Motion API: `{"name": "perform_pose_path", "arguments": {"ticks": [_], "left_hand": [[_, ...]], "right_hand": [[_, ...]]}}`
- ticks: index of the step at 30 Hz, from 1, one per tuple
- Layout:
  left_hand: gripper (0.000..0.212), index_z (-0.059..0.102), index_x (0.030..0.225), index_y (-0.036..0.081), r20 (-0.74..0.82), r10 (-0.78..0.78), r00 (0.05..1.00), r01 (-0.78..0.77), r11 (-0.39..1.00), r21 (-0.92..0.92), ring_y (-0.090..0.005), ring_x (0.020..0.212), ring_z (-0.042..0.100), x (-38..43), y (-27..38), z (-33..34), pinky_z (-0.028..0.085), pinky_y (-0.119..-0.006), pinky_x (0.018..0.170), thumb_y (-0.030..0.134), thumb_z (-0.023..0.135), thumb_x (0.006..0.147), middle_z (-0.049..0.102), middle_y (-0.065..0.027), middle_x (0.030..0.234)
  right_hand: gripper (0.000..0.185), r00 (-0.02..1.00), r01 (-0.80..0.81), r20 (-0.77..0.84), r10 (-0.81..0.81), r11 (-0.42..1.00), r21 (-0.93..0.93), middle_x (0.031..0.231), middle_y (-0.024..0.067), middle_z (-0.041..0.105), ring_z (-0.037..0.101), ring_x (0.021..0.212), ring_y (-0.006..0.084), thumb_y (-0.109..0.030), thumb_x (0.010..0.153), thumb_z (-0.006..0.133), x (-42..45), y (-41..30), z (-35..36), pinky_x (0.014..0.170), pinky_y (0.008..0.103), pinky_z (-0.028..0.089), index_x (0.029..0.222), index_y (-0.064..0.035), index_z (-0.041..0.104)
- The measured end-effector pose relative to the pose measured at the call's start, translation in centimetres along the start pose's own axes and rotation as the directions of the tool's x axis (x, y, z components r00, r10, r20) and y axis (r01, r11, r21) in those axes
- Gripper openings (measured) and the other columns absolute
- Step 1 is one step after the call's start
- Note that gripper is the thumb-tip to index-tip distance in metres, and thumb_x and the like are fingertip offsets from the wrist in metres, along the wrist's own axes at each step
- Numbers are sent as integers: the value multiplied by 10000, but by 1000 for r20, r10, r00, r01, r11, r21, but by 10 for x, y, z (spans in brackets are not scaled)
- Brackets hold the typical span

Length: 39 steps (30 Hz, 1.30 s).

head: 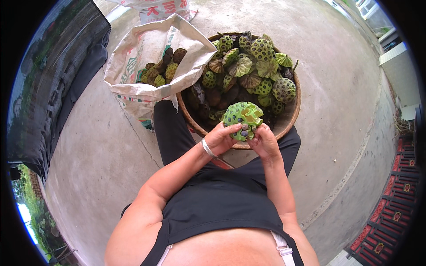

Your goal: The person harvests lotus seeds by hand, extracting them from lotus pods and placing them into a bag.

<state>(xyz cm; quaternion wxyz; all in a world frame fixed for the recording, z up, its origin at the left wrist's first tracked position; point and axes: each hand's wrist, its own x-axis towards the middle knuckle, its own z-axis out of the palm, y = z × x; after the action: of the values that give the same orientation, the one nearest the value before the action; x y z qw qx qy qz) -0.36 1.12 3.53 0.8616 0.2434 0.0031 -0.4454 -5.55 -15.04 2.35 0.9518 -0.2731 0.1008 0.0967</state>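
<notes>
My left hand [221, 139] is closed around the left side of a green lotus seed pod [235, 117], its thumb lying over the pod's face. On the pod's right side, the fingers of my right hand [265, 139] grip the lower edge. The pod's upper right is torn open, and dark seeds sit in its holes; a few loosened ones show near my thumb. Both hands are over the near rim of a round woven basket [297, 114], which holds many green and brown lotus pods [263, 50]. What my right fingertips pinch is partly hidden.
An open white woven sack [146, 40] with dark and yellowish pods [171, 70] stands left of the basket, touching it. Behind it is another printed sack [163, 10]. Dark sheeting [76, 71] hangs at far left; a red and black metal gate [389, 206] lies at right.
</notes>
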Motion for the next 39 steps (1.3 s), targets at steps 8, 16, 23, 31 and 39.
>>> {"name": "perform_pose_path", "arguments": {"ticks": [8,16,23,31,39], "left_hand": [[328,515,1110,45,-201,151,968,-127,984,124,-157,932,593,6,-3,-7,500,-300,800,34,629,803,607,-57,1026],[373,501,1134,34,-205,291,934,-227,930,289,-162,945,589,6,-15,-11,485,-304,827,24,644,789,600,-67,1054],[363,508,1111,38,-178,181,967,-158,978,134,-151,913,596,8,-11,-3,494,-290,804,-3,646,778,599,-54,1034],[276,542,1052,38,-256,243,936,-198,962,187,-164,889,605,13,-19,-10,524,-307,745,-14,618,792,613,-51,987],[271,551,1038,57,-432,235,871,-169,968,186,-154,865,611,23,-25,-20,524,-305,716,11,634,784,622,-43,957]], "right_hand": [[148,829,232,-174,-532,610,-758,718,-17,493,427,557,18,-92,819,623,-6,7,41,455,160,353,884,-21,511],[362,855,43,-82,-512,229,-973,591,22,502,434,514,82,-282,736,723,-1,9,35,479,260,393,839,3,525],[207,846,222,-5,-533,362,-905,717,-11,526,414,558,18,-200,875,560,1,22,17,493,181,361,920,0,526],[142,868,229,-156,-471,660,-715,665,6,543,442,458,20,-132,881,516,-1,25,17,395,178,367,932,0,493],[195,730,260,-94,-677,402,-878,634,-31,487,425,486,17,-172,864,598,15,39,0,419,169,342,779,-48,474]]}}
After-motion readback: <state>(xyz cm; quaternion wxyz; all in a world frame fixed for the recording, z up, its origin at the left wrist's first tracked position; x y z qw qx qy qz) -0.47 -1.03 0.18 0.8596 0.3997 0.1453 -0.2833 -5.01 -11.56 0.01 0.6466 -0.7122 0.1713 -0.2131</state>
